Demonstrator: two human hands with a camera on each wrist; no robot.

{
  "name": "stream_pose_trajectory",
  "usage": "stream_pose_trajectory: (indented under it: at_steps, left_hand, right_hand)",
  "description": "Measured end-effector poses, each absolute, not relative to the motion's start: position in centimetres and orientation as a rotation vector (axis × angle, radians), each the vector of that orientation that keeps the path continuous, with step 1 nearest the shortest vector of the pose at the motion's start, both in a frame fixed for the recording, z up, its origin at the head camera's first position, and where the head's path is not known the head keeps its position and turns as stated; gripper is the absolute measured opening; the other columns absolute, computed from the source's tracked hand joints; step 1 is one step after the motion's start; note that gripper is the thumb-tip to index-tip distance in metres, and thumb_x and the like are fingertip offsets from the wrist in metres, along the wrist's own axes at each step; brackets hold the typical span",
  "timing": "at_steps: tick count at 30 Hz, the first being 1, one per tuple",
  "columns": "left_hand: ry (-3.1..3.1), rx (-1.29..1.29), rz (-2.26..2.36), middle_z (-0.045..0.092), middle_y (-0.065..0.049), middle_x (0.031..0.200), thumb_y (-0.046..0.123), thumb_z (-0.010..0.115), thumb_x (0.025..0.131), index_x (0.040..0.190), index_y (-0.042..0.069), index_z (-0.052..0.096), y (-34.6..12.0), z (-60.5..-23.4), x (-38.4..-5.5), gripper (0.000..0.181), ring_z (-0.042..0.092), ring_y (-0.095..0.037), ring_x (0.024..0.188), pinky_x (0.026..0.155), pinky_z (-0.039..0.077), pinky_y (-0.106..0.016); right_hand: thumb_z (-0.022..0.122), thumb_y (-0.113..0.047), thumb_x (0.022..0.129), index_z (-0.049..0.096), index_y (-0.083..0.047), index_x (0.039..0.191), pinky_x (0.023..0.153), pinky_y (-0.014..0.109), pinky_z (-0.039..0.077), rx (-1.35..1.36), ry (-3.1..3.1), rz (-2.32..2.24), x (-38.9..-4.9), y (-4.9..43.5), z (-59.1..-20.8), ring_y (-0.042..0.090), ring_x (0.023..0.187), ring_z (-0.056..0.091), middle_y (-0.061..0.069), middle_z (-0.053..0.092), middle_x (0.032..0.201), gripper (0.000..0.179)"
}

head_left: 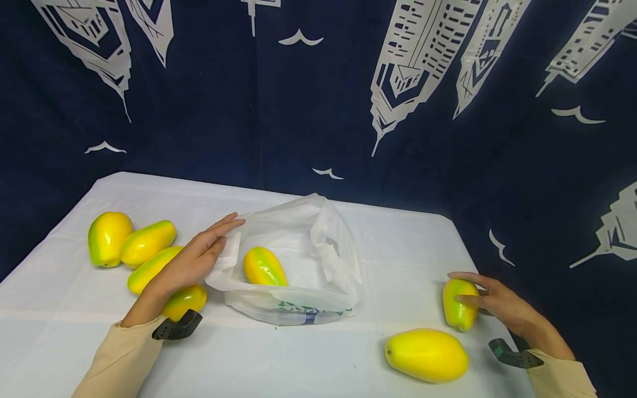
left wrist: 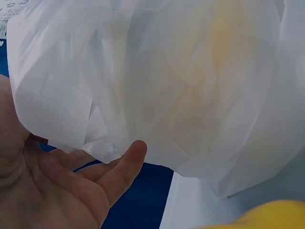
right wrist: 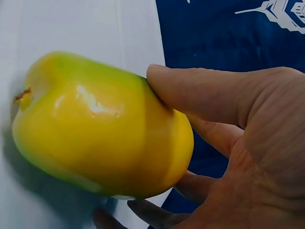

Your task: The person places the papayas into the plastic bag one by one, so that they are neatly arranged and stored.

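At the right of the table, my right hand grips a yellow-green mango between thumb and fingers. The right wrist view shows the thumb along one side of this mango, its brown stem end facing away from the palm. My left hand has its fingers extended against the left side of a white plastic bag. In the left wrist view, a fingertip touches the thin bag. The bag's mouth is spread wide, and another yellow-green mango lies inside.
A larger yellow fruit lies near the front right. Several yellow-green fruits, one rounder than the rest, sit at the left, partly behind my left arm. Behind the white-covered table hangs a dark blue patterned cloth.
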State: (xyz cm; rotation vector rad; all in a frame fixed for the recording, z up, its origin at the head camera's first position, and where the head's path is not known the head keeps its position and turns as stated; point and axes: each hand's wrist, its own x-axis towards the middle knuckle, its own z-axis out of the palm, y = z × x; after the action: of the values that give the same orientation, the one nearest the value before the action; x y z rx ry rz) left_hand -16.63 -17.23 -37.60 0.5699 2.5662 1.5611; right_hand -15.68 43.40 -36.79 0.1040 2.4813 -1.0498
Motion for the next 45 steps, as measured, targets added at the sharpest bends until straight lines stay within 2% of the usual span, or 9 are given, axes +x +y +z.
stream_pose_trajectory:
  at_steps: [7,25,29,32,35,42,45]
  left_hand:
    - [2.575,0.571,1.558,0.015,-0.01,0.168,0.005,0.033,0.107,0.154,0.009,0.039,-17.3,-37.6,-16.6,0.047,0.009,-0.034,0.156,0.122,0.012,-0.063]
    - [2.561,0.56,1.569,0.014,-0.009,0.169,0.005,0.033,0.107,0.154,0.01,0.039,-17.4,-37.6,-16.6,0.047,0.008,-0.033,0.156,0.123,0.011,-0.062]
    - [2.572,0.562,1.56,0.015,-0.008,0.169,0.006,0.033,0.107,0.154,0.011,0.038,-17.3,-37.5,-16.6,0.047,0.008,-0.033,0.156,0.123,0.012,-0.062]
    - [2.577,0.562,1.555,0.015,-0.008,0.169,0.007,0.033,0.108,0.154,0.012,0.038,-17.3,-37.4,-16.6,0.047,0.008,-0.032,0.156,0.123,0.012,-0.062]
    - [2.579,0.558,1.549,0.014,-0.008,0.169,0.008,0.032,0.108,0.154,0.013,0.038,-17.3,-37.4,-16.6,0.047,0.009,-0.033,0.156,0.123,0.012,-0.062]
    - [2.575,0.552,1.553,0.014,-0.007,0.169,0.007,0.032,0.108,0.154,0.012,0.038,-17.3,-37.4,-16.6,0.048,0.008,-0.032,0.156,0.123,0.012,-0.062]
    - [2.578,0.55,1.55,0.014,-0.008,0.169,0.006,0.033,0.107,0.154,0.012,0.038,-17.3,-37.4,-16.6,0.048,0.008,-0.032,0.156,0.123,0.012,-0.062]
  right_hand:
    - [0.07,-0.023,0.092,0.036,0.0,0.152,0.098,0.065,0.048,0.128,2.494,-1.027,-15.8,43.3,-36.8,0.055,0.133,0.032,0.033,0.022,0.156,0.073]
    - [0.067,-0.021,0.094,0.036,0.001,0.152,0.095,0.063,0.05,0.111,2.537,-0.964,-15.9,43.2,-36.7,0.056,0.134,0.031,0.033,0.022,0.156,0.069]
    - [0.068,-0.024,0.094,0.037,0.001,0.151,0.092,0.059,0.053,0.083,2.554,-0.965,-16.0,43.1,-36.4,0.049,0.127,0.042,0.033,0.03,0.153,0.07]
    - [0.068,-0.027,0.095,0.037,0.001,0.151,0.091,0.054,0.056,0.059,2.566,-0.973,-16.1,42.9,-36.1,0.038,0.118,0.051,0.03,0.039,0.147,0.071]
    - [0.068,-0.027,0.095,0.037,0.001,0.151,0.09,0.052,0.057,0.026,2.58,-0.979,-16.3,42.6,-35.8,0.034,0.115,0.054,0.028,0.042,0.145,0.07]
    - [0.065,-0.029,0.097,0.036,-0.003,0.153,0.091,0.054,0.056,-0.055,2.599,-0.981,-16.9,41.3,-35.2,0.05,0.126,0.051,0.029,0.037,0.15,0.068]
    - [0.065,-0.029,0.097,0.037,-0.005,0.153,0.09,0.053,0.057,-0.09,2.607,-0.994,-17.2,40.6,-34.9,0.05,0.125,0.052,0.028,0.039,0.148,0.067]
